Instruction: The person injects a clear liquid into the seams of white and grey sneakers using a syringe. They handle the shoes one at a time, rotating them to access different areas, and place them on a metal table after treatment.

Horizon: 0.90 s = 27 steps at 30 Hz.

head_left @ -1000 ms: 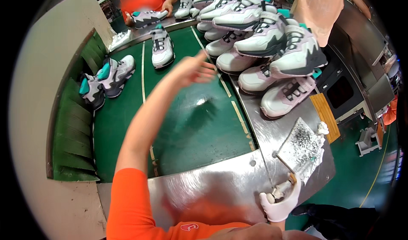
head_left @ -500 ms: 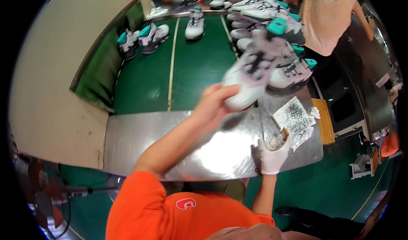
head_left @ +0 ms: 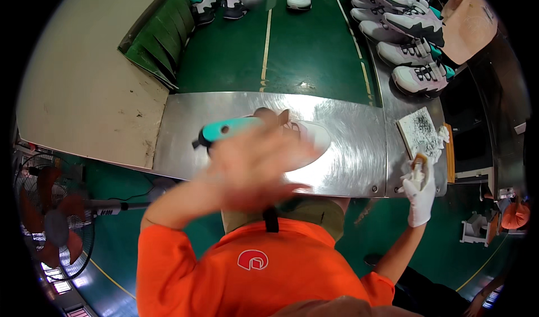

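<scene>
A white and pale-grey sneaker [head_left: 314, 140] rests on the metal worktop, toe to the right, with a teal piece [head_left: 233, 127] at its ankle end. My bare left hand [head_left: 255, 157] is over the shoe and hides much of it. Motion smears its fingers, so I cannot see whether they grip the shoe or hover above it. Off to the right, by the worktop's front edge, my white-gloved right hand [head_left: 420, 196] is closed round a whitish wad with a brown edge [head_left: 418, 168]. The fingers partly cover that wad.
Beyond the metal worktop [head_left: 185, 132] lies a green belt [head_left: 309, 53] carrying a few sneakers. Stacked sneakers [head_left: 415, 53] crowd the right side. A black-speckled white pad [head_left: 418, 129] and crumpled white cloth [head_left: 444, 136] lie near my right hand. A fan [head_left: 56, 227] stands at left.
The sneaker, held up by its toe in my left hand before, has come down onto the worktop and turned toe to the right. My right hand still holds the wad. The view has shifted.
</scene>
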{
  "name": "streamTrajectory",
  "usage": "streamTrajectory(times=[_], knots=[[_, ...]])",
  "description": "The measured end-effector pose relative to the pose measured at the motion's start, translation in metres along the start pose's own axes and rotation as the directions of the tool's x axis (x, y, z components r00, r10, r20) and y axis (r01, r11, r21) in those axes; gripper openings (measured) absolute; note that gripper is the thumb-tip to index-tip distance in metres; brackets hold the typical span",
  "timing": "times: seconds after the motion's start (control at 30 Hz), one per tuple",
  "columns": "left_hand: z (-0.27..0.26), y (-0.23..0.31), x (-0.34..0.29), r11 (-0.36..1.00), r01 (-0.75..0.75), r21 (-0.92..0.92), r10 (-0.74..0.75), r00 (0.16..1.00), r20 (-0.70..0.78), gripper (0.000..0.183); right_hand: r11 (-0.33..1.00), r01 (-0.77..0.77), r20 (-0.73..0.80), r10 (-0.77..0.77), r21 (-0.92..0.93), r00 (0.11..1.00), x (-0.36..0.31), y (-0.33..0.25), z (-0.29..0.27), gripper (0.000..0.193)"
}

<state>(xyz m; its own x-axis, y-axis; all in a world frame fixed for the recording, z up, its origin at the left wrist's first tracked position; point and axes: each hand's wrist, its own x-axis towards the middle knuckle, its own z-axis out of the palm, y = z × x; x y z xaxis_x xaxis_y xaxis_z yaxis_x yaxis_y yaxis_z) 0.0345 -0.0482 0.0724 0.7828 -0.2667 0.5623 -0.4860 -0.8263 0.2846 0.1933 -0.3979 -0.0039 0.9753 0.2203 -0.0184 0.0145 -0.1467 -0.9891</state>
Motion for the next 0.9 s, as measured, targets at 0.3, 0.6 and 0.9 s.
streamTrajectory(times=[0.3, 0.6, 0.9], knots=[[-0.031, -0.008, -0.026, 0.919, 0.381, -0.098, -0.304, 0.845, 0.44, 0.055, 0.938, -0.194, -0.057, 0.185, -0.288, 0.981, 0.035, -0.001, -0.034, 0.061], [-0.028, -0.044, -0.046, 0.958, -0.142, 0.251, 0.045, 0.933, 0.357, 0.024, 0.876, -0.244, -0.088, 0.229, -0.417, 0.969, 0.03, 0.001, -0.031, 0.063], [-0.02, -0.056, -0.055, 0.983, 0.0, 0.183, -0.059, 0.947, 0.315, 0.024, 0.918, -0.32, 0.001, 0.33, -0.233, 0.944, 0.008, -0.016, 0.004, 0.07]])
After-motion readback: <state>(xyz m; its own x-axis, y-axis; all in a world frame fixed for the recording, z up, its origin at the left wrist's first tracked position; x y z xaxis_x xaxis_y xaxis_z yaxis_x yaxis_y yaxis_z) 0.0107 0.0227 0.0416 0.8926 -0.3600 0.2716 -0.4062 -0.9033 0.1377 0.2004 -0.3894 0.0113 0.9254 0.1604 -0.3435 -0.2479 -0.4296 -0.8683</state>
